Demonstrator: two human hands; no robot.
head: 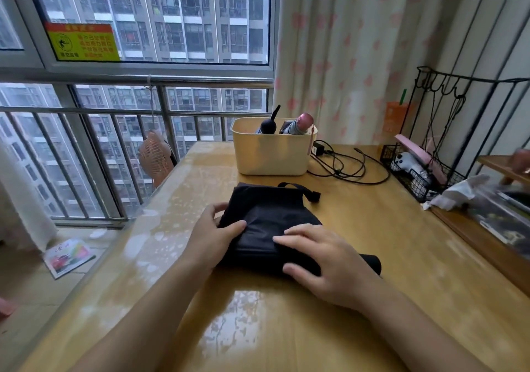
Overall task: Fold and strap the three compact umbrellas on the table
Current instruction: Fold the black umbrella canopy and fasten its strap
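A black compact umbrella (269,214) lies on the wooden table (372,242), its canopy fabric spread flat and its strap (304,189) trailing toward the far right. My left hand (213,232) grips the fabric's left edge, thumb on top and fingers curled round the side. My right hand (324,259) presses flat on the fabric's near part, fingers straight. The dark handle end (371,262) sticks out to the right past my right hand. Two more umbrellas, one black-handled (268,125) and one pink-tipped (299,125), stand in a cream bin (271,153) behind.
Black cables (344,165) lie right of the bin. A black wire rack (424,170) with small items stands at the table's right side, with crumpled white tissue (456,193) beside it. The window railing runs along the table's left edge.
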